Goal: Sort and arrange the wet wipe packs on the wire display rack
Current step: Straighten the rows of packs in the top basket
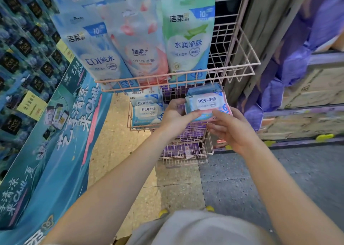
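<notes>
A pink wire display rack (178, 75) stands ahead with several tiers. Its top basket holds three tall wipe packs: blue (96, 58), pink (143, 45) and green (188, 40). In the middle basket (130, 121), small blue EDI packs (147, 110) lie stacked at the left. A small blue-and-pink 99.9% wipe pack (206, 103) sits at the right of that basket, on top of similar packs. My left hand (176, 116) grips its left edge, thumb on top. My right hand (230, 127) holds its lower right edge from below.
Lower wire baskets (186, 151) hold purple packs. A teal promotional display (55, 151) slopes along the left. Purple wrapped goods (290, 62) and cardboard boxes (307, 88) stand at the right. The floor (167, 185) is tiled below me.
</notes>
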Action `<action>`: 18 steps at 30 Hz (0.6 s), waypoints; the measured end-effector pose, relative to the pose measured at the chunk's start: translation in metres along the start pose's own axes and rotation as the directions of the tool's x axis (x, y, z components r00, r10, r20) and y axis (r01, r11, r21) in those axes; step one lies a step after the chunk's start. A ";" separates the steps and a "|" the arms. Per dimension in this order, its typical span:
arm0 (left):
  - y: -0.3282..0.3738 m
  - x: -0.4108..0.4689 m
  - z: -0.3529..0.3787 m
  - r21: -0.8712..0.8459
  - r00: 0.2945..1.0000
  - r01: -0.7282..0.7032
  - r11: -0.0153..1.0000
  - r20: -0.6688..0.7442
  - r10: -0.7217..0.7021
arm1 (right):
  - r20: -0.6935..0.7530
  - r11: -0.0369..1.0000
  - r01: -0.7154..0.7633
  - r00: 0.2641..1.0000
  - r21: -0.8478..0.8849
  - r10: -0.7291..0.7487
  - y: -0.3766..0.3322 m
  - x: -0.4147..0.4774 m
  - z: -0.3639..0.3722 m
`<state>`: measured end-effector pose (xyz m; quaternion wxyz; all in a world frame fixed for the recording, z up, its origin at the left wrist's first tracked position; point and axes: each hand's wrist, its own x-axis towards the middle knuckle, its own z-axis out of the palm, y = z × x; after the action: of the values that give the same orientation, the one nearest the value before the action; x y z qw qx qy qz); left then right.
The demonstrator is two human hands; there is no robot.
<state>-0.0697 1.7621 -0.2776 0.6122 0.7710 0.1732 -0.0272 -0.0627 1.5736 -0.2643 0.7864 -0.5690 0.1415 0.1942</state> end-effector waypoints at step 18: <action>0.007 0.020 0.015 0.425 0.999 -0.037 0.905 0.019 0.032 | -0.063 0.639 0.114 0.967 -0.761 -0.248 -0.032 0.050 -0.021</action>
<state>-0.0459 1.7511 -0.2800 0.4310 0.8886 0.1459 -0.0580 -0.0038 1.5521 -0.2661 0.4819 -0.8678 0.0541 0.1085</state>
